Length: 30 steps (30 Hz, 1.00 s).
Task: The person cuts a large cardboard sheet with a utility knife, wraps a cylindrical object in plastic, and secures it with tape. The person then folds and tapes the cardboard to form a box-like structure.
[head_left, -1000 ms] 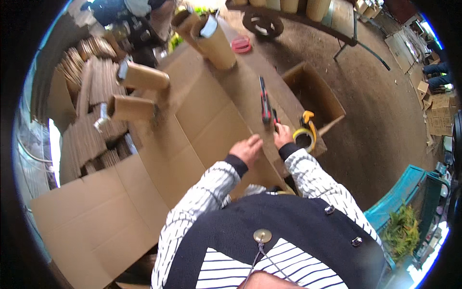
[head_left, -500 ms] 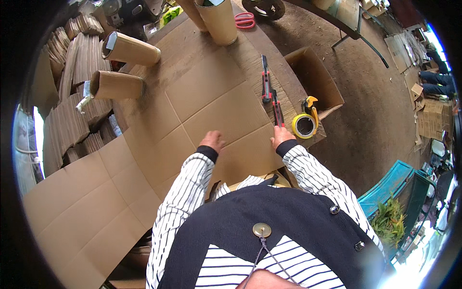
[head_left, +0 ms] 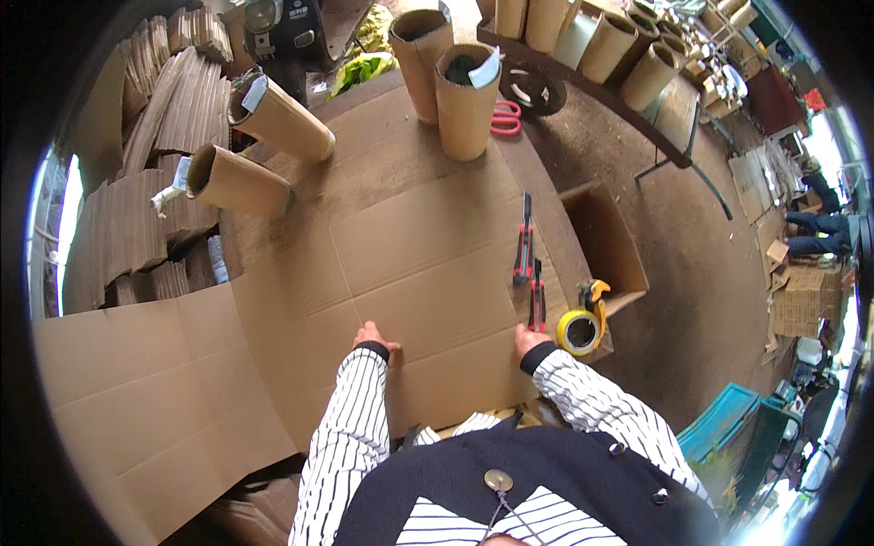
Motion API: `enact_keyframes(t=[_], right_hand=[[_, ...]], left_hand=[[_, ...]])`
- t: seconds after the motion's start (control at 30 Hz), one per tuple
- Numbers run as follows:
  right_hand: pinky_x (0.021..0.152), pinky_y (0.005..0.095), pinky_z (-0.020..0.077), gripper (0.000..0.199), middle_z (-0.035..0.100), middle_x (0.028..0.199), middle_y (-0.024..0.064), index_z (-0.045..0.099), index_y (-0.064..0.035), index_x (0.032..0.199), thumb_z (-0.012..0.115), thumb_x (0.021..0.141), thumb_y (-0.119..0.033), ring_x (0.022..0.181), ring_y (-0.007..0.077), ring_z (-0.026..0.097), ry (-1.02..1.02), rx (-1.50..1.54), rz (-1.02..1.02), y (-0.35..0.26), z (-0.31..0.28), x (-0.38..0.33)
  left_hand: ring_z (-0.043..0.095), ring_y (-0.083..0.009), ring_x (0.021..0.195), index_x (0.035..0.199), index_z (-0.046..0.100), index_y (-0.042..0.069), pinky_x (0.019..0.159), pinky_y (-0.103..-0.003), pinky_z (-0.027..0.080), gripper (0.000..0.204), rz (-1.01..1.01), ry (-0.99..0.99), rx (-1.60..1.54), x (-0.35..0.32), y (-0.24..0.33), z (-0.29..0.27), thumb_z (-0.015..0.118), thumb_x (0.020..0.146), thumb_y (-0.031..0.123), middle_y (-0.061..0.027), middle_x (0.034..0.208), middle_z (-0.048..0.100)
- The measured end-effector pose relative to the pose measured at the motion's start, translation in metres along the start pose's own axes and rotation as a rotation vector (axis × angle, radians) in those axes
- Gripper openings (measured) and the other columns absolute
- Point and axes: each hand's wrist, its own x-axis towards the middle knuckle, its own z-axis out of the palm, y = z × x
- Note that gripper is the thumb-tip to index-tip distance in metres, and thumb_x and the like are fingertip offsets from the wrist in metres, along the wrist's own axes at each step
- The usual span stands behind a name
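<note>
A large creased cardboard sheet [head_left: 428,264] lies flat on the wooden table before me, with fold lines crossing it. On it rests my left hand [head_left: 377,339], fingers spread out and holding nothing. At the sheet's right edge, my right hand [head_left: 530,341] is closed around the border. Just beyond that hand lie two red-and-black utility knives: the nearer knife [head_left: 537,300] almost touches its fingertips, and the farther knife [head_left: 523,241] sits past it. Right of the hand is a yellow tape roll [head_left: 577,333] with an orange-and-black dispenser [head_left: 597,300].
Cardboard tubes [head_left: 469,109] stand at the table's far side; two tilted tubes [head_left: 287,118] lean at the left. Red-handled scissors [head_left: 506,118] lie by the far edge. Stacked cardboard [head_left: 118,218] fills the left. An open box [head_left: 605,237] sits right of the table.
The view has tilted up, so the table appears lower and more tubes show at the back. My left hand has slid leftward over the sheet. My right hand stays at the edge.
</note>
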Motion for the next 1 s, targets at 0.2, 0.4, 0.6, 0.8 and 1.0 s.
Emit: enact_keyframes(t=[0.2, 0.4, 0.6, 0.8, 1.0], right_hand=[[0.067, 0.0451, 0.0517, 0.017, 0.064, 0.078, 0.0177, 0.059, -0.0094, 0.086, 0.059, 0.077, -0.024, 0.078, 0.0359, 0.064, -0.030, 0.173, -0.047, -0.024, -0.143, 0.073], [0.065, 0.0435, 0.0508, 0.021, 0.062, 0.086, 0.0141, 0.056, -0.0096, 0.097, 0.061, 0.080, -0.021, 0.077, 0.0345, 0.062, 0.595, 0.391, -0.456, -0.080, -0.282, 0.155], [0.067, 0.0395, 0.0509, 0.023, 0.063, 0.085, 0.0081, 0.059, -0.0121, 0.101, 0.064, 0.079, -0.019, 0.078, 0.0272, 0.062, 0.298, 0.365, -0.590, -0.149, -0.281, 0.163], [0.070, 0.0351, 0.0517, 0.025, 0.065, 0.089, 0.0088, 0.061, -0.0092, 0.103, 0.065, 0.081, -0.021, 0.080, 0.0248, 0.064, -0.024, 0.328, -0.632, -0.195, -0.253, 0.154], [0.075, 0.0385, 0.0511, 0.025, 0.064, 0.093, 0.0117, 0.063, -0.0132, 0.101, 0.063, 0.080, -0.026, 0.086, 0.0292, 0.063, 0.090, 0.325, -0.712, -0.258, -0.280, 0.198]], left_hand=[[0.051, -0.0322, 0.115, 0.118, 0.045, 0.001, 0.097, -0.039, 0.044, 0.088, -0.067, -0.077, -0.014, 0.004, 0.005, -0.007, 0.088, 0.051, 0.037, -0.0206, 0.120, 0.054], [0.051, -0.0317, 0.115, 0.122, 0.044, 0.002, 0.098, -0.038, 0.044, 0.091, -0.126, -0.157, 0.000, 0.008, 0.007, -0.008, 0.088, 0.052, 0.039, -0.0189, 0.123, 0.051], [0.056, -0.0333, 0.108, 0.116, 0.047, 0.001, 0.092, -0.040, 0.048, 0.079, -0.101, -0.117, 0.002, -0.022, 0.012, -0.016, 0.083, 0.053, 0.031, -0.0217, 0.114, 0.056], [0.052, -0.0300, 0.114, 0.114, 0.046, 0.002, 0.093, -0.037, 0.047, 0.073, -0.123, -0.162, -0.051, -0.043, 0.020, -0.021, 0.082, 0.057, 0.031, -0.0187, 0.116, 0.054], [0.054, -0.0289, 0.111, 0.116, 0.047, 0.006, 0.091, -0.040, 0.048, 0.077, -0.141, -0.176, -0.061, -0.033, 0.016, -0.013, 0.085, 0.056, 0.036, -0.0169, 0.117, 0.054]])
